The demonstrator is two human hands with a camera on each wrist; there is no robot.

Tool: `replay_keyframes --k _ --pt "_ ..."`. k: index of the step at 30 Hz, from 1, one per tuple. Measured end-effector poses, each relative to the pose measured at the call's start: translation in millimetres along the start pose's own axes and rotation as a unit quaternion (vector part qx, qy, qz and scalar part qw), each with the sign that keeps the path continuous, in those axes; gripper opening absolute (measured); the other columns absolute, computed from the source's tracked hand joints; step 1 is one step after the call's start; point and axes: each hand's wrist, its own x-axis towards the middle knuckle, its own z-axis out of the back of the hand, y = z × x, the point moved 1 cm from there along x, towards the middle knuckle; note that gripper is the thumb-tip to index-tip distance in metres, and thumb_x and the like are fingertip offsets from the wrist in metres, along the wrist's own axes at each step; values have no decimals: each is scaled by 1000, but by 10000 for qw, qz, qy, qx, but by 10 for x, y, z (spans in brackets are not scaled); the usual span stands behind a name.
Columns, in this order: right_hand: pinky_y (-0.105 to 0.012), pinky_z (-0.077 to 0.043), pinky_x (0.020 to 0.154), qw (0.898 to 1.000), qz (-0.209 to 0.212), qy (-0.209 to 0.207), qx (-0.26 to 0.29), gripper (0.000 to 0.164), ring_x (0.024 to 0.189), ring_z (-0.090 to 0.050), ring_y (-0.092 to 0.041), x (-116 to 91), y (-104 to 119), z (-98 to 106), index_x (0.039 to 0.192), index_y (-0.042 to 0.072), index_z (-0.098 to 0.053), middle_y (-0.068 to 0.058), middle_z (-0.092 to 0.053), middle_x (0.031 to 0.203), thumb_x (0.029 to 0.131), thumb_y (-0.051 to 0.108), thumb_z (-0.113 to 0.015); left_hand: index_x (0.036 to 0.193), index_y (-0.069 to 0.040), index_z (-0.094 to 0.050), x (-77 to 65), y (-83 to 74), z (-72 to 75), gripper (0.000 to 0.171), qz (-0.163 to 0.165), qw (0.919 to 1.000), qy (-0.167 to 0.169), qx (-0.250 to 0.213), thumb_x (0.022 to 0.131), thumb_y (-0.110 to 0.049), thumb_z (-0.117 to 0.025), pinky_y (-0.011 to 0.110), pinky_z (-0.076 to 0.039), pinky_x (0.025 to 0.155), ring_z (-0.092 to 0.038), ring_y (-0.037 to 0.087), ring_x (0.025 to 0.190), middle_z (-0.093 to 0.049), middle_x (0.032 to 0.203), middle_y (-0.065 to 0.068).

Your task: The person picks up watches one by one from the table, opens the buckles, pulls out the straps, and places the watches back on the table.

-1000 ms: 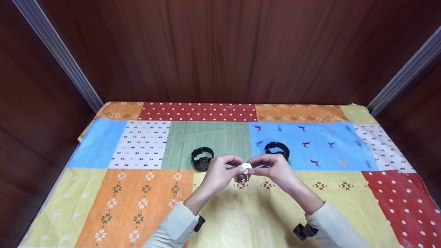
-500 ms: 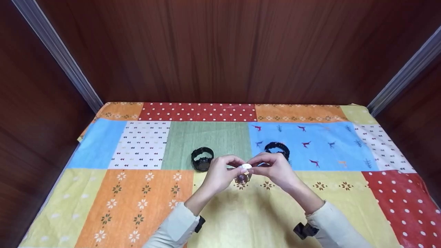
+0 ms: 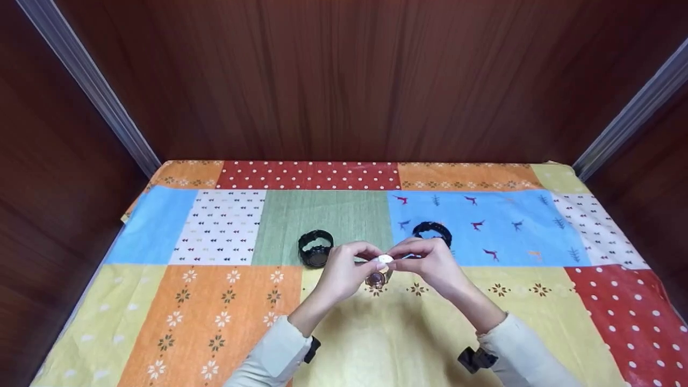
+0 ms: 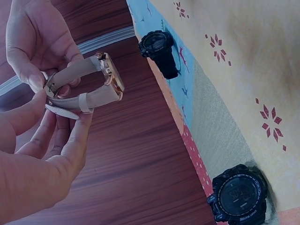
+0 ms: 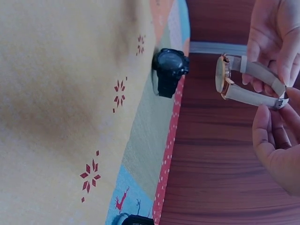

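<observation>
Both hands hold one wristwatch (image 3: 377, 279) up over the cloth, its rose-gold case hanging below the fingers. Its pale strap (image 5: 248, 96) forms a loop, the ends meeting at a small buckle. My left hand (image 3: 343, 270) pinches the strap between thumb and fingers; a loose strap end (image 4: 63, 112) sticks out by those fingers in the left wrist view. My right hand (image 3: 434, 264) pinches the strap close to the buckle (image 5: 280, 103). Fingertips partly cover the buckle, so whether it is fastened cannot be seen.
A black sports watch (image 3: 315, 255) stands on the green patch, just beyond the left hand. Another black watch (image 3: 433, 231) stands on the blue patch behind the right hand, partly hidden by it. A patchwork cloth (image 3: 215, 322) covers the table; brown wood panels (image 3: 344, 80) rise behind.
The hands stay in nearly the same place, gripping the strap. The pale strap end and the hanging case have shifted very slightly. Both black watches have stayed put.
</observation>
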Motion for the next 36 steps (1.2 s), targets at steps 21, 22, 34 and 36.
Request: replay_keyframes --k 21,22,34,36 --pt "-26 -51 68 9995 217 131 -193 13 77 -61 -16 15 57 13 90 -2 -69 -12 -65 85 78 1 -69 89 -3 -70 -2 -72 -3 9 -288 9973 -190 652 81 -5 -68 25 -51 73 -61 13 84 -67 88 4" --pt "-26 -51 68 9993 258 136 -248 12 77 -61 -17 8 103 10 90 -3 -68 -13 -65 85 78 0 -68 89 -3 -70 -1 -77 -6 9 -258 9971 -200 680 81 -5 -68 25 -50 72 -62 12 82 -67 88 4" --pt "-25 -51 66 9985 360 -93 -392 13 79 -58 -16 24 53 1 88 4 -72 -6 -66 84 76 0 -70 91 -2 -68 -3 -69 -4 10 -30 9998 -79 167 82 -2 -66 23 -53 60 -63 13 68 -65 90 7" --pt "-25 -51 65 9987 357 -107 -357 12 79 -58 -16 24 55 1 88 3 -72 -7 -66 84 76 1 -71 91 -2 -68 -5 -66 -1 10 -6 9998 -73 162 82 -2 -65 23 -52 60 -63 12 69 -65 90 6"
